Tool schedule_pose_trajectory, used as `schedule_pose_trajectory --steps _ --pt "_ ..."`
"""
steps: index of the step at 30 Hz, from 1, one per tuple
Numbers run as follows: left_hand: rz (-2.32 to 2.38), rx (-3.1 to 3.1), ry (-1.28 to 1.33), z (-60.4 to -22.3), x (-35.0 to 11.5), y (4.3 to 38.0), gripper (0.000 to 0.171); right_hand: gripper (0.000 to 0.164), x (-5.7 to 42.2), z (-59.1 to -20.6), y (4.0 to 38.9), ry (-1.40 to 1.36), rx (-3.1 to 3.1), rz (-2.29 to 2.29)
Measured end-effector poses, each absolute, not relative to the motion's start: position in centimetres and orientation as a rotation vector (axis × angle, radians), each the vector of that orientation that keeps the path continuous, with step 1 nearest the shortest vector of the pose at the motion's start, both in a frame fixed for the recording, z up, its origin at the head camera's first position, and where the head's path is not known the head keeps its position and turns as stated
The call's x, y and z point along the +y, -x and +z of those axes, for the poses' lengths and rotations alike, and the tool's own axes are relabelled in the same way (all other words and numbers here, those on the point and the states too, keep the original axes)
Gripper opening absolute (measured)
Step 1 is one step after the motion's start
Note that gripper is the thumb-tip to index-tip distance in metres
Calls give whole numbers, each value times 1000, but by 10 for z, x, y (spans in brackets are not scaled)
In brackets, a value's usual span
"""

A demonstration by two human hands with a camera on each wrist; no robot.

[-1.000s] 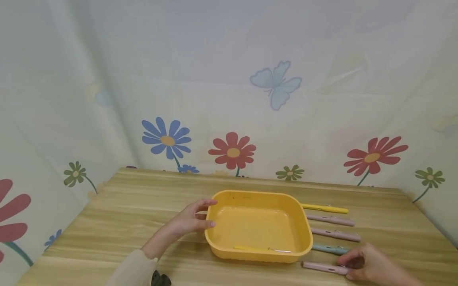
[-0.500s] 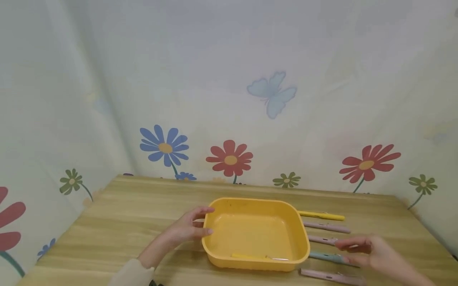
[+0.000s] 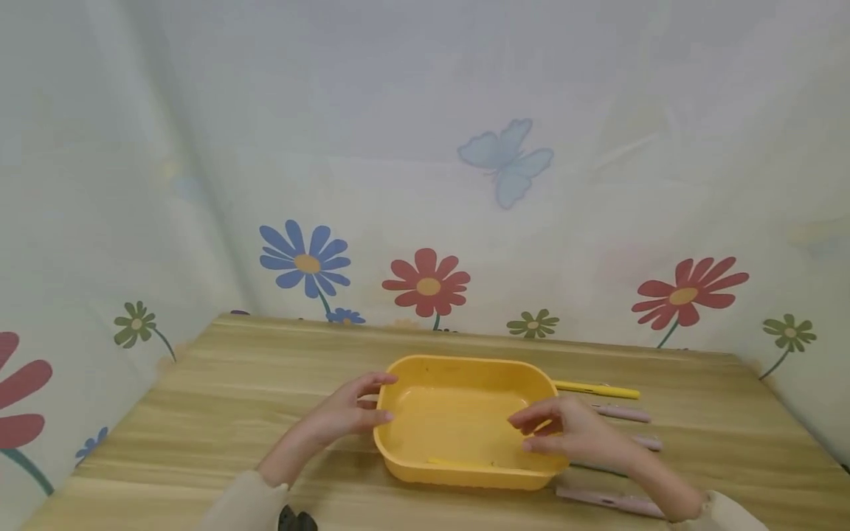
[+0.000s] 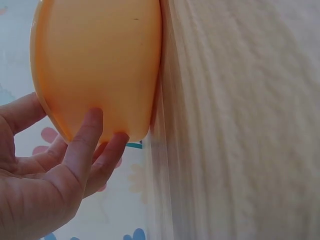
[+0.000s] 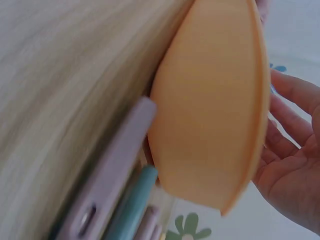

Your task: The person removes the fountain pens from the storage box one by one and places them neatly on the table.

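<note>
A yellow plastic basin (image 3: 465,476) stands on the table. My left hand (image 3: 348,409) holds its left rim; in the left wrist view the fingers (image 4: 87,135) lie against the outer wall. My right hand (image 3: 571,431) is over the basin's right side, fingers loosely bent and reaching past the rim, with nothing visible in them. Inside, along the near wall, lies a thin yellow pen (image 3: 458,463), partly hidden. Right of the basin several pens lie in a row: a yellow pen (image 3: 604,391) farthest, a pink pen (image 3: 607,501) nearest, and a teal pen (image 5: 132,205) beside it. My right hand and forearm cover parts of the row.
The wood-grain table (image 3: 265,369) reaches back to a pale curtain (image 3: 372,133) printed with flowers and a butterfly. A small black object (image 3: 296,520) sits at the near edge by my left sleeve.
My right hand has moved from the near pink pen, past the teal one, leftward to over the basin's right side. The left hand keeps its hold on the basin's rim.
</note>
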State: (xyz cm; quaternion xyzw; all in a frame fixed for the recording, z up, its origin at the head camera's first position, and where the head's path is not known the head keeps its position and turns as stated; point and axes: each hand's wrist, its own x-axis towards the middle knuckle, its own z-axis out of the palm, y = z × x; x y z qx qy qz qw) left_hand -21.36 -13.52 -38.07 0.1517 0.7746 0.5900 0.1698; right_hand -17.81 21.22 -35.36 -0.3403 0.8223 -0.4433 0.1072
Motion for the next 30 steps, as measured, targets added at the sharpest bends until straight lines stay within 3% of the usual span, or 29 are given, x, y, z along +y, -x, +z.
schedule_pose_trajectory --steps 12,20,30 --pt "1685 2200 -440 -377 -135 215 47 25 175 -367 194 1123 2371 -1055" --pt "1707 2144 -462 -381 -131 215 49 22 171 -376 201 974 2325 -984" --pt "1692 2197 -432 -378 -134 215 48 21 157 -383 208 1167 2441 -908"
